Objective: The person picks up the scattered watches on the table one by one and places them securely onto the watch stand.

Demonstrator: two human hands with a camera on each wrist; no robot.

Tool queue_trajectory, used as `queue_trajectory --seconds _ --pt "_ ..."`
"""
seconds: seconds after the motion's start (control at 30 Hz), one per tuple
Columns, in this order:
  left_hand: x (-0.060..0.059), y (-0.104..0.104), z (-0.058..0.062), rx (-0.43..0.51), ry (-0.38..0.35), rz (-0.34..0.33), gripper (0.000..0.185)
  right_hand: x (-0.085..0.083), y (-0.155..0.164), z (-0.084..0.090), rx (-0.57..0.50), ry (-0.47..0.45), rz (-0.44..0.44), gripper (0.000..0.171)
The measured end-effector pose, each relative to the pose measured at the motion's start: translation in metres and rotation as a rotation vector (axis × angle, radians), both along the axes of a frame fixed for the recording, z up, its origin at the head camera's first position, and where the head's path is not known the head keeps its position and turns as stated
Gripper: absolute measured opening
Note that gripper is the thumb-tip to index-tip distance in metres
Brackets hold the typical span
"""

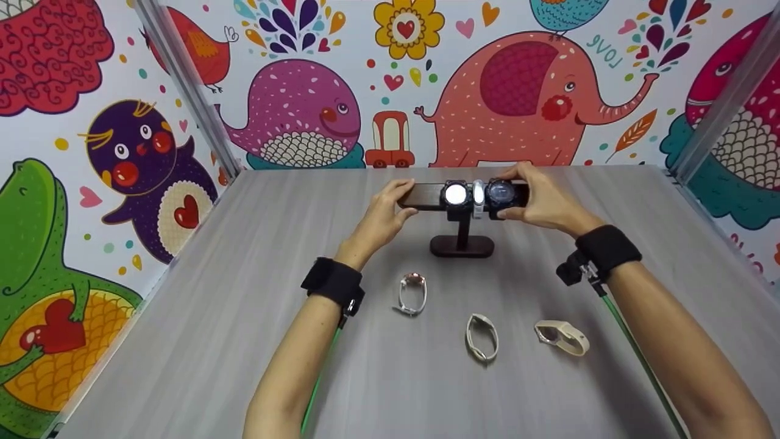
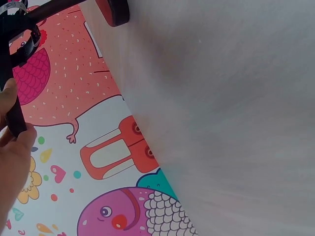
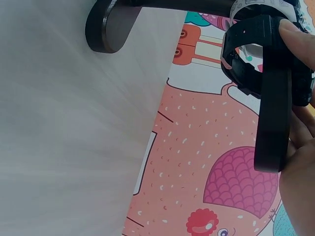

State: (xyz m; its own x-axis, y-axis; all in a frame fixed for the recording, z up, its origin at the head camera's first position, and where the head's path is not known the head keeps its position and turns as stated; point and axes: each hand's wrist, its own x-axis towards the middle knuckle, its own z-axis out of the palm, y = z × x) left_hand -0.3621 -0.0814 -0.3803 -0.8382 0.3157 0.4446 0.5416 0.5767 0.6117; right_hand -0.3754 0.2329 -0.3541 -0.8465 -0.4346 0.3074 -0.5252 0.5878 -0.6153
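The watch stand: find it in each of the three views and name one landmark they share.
Head: the watch stand is centre, at the table's far end, its bar gripped by the left hand and right hand.
Left wrist: its oval base is at the top edge, its bar at upper left.
Right wrist: base at upper left, bar along the top.
Shared landmark: the red car on the wall.

Stand [image 1: 461,244] at 12 o'clock mid-table, crossbar blocked by three watches and both hands: left hand [image 1: 384,216] on its left end, right hand [image 1: 542,201] on its right. Three loose watches in the near lane: pink-faced watch [image 1: 412,294] at 7 o'clock of the stand, white watch [image 1: 482,337] at 6, cream watch [image 1: 562,337] at 5. Open tabletop [image 1: 213,317] toward 9 and 3; walls [image 1: 518,91] close behind at 12.
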Motion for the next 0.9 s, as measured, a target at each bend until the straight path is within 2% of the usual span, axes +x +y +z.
queue_trajectory --seconds 0.2,0.33,0.4,0.47,0.53,0.6,0.67,0.73,0.9 --pt "0.002 0.003 0.003 -0.062 -0.051 0.026 0.056 0.005 0.004 -0.001 0.035 0.04 -0.001 0.065" --pt "0.007 0.003 0.006 -0.129 -0.106 0.036 0.063 0.01 0.008 -0.002 0.049 0.104 0.008 0.072" --pt "0.01 0.002 0.006 -0.138 -0.101 0.036 0.065 0.014 0.011 -0.002 0.047 0.13 0.0 0.075" --pt "0.015 0.001 0.006 -0.135 -0.025 0.048 0.061 0.02 0.015 -0.001 0.039 0.159 -0.01 0.075" --pt "0.022 0.001 0.006 -0.127 0.092 0.077 0.053 0.026 0.018 -0.001 0.025 0.186 -0.016 0.072" --pt "0.033 0.004 0.006 -0.127 0.207 0.105 0.045 0.034 0.02 -0.003 0.02 0.226 -0.015 0.067" --pt "0.045 0.011 0.006 -0.141 0.276 0.108 0.042 0.043 0.021 -0.007 0.014 0.259 -0.006 0.063" --pt "0.057 0.019 0.007 -0.156 0.291 0.082 0.042 0.052 0.022 -0.011 0.02 0.287 0.013 0.061" --pt "0.086 0.04 0.009 -0.214 0.254 0.008 0.042 0.075 0.018 -0.017 0.049 0.338 0.088 0.059"
